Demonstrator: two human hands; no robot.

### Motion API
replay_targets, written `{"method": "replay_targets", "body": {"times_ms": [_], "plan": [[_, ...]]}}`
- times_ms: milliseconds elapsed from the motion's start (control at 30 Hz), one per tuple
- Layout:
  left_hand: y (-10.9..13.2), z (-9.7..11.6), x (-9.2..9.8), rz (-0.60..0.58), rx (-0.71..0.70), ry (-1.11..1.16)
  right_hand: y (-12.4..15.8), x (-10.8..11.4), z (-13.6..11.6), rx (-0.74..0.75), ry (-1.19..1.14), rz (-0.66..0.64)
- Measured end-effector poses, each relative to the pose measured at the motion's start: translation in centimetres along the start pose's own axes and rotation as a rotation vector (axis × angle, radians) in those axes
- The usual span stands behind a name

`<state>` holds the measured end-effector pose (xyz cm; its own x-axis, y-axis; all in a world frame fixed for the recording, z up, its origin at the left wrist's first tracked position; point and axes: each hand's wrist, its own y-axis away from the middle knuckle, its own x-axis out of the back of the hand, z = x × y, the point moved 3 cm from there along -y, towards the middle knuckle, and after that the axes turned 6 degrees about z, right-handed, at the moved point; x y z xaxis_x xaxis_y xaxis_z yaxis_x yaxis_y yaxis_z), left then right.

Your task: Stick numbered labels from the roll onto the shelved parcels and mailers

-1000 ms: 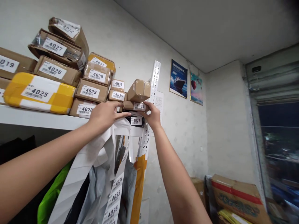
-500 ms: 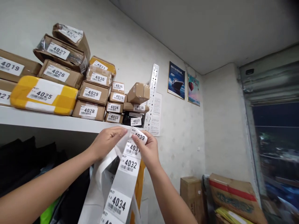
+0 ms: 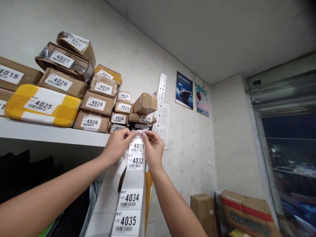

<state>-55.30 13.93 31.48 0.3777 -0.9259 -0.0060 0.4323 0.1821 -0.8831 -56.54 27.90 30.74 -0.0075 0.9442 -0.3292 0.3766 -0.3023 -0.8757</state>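
Note:
A long strip of white number labels (image 3: 133, 179) on shiny backing paper hangs in front of me, printed 4031, 4032, 4034 and 4035 with barcodes. My left hand (image 3: 118, 144) pinches its top edge from the left. From the right, my right hand (image 3: 154, 153) pinches the same top label, fingertips close to the left ones; fingers partly hide that label. More white backing paper (image 3: 106, 204) hangs behind and left of the strip. Something yellow (image 3: 148, 187) shows behind it, beside my right wrist; its kind is unclear.
A white shelf (image 3: 49, 133) carries stacked, numbered parcels, among them a yellow-and-white package (image 3: 44, 105) and an unlabelled-looking brown box (image 3: 145, 103). Dark items (image 3: 24, 177) lie beneath. Cardboard boxes (image 3: 202, 207) stand low at right, near a window (image 3: 291, 158).
My left hand has moved in to the strip's top edge beside my right hand. The strip now hangs straighter, facing me, and label 4035 shows fully. The view has shifted slightly.

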Motion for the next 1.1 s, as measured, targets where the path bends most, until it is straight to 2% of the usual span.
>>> {"method": "replay_targets", "body": {"times_ms": [100, 267, 333, 433, 500, 567, 633, 700, 767, 867, 1000, 1100], "plan": [[-0.4, 0.8, 0.2, -0.039, -0.07, 0.029, -0.9, -0.1, -0.1, -0.006, -0.016, 0.002], [0.0, 1.2, -0.7, -0.056, -0.044, 0.132, -1.3, 0.2, -0.4, -0.169, -0.219, 0.117], [0.4, 1.7, -0.9, -0.119, -0.086, 0.158, -1.7, 1.0, -1.1, -0.2, -0.298, 0.225], [0.1, 3.4, -0.1, -0.274, -0.144, 0.121, -3.1, 3.5, -2.8, -0.147, -0.433, 0.48], [-1.5, 5.2, 1.2, -0.249, -0.177, -0.003, -4.4, 4.9, -3.7, -0.094, -0.518, 0.557], [-4.1, 7.1, 2.4, -0.128, -0.199, -0.26, -5.6, 5.4, -4.2, -0.122, -0.578, 0.481], [-6.8, 8.8, 2.5, -0.072, -0.273, -0.497, -6.4, 4.8, -4.1, -0.211, -0.627, 0.351], [-8.9, 9.6, 1.8, -0.112, -0.338, -0.671, -6.7, 3.6, -3.7, -0.271, -0.673, 0.239], [-9.9, 9.6, 0.8, -0.137, -0.377, -0.771, -6.9, 2.4, -3.3, -0.276, -0.676, 0.174], [-9.5, 8.7, -0.1, -0.128, -0.436, -0.773, -7.3, 0.7, -3.1, -0.26, -0.568, 0.122], [-8.0, 7.0, -0.3, -0.154, -0.583, -0.574, -7.5, -0.8, -3.4, -0.236, -0.417, 0.021], [-7.4, 6.0, -0.2, -0.116, -0.712, -0.431, -6.9, -1.1, -3.9, -0.133, -0.332, 0.011]]}}
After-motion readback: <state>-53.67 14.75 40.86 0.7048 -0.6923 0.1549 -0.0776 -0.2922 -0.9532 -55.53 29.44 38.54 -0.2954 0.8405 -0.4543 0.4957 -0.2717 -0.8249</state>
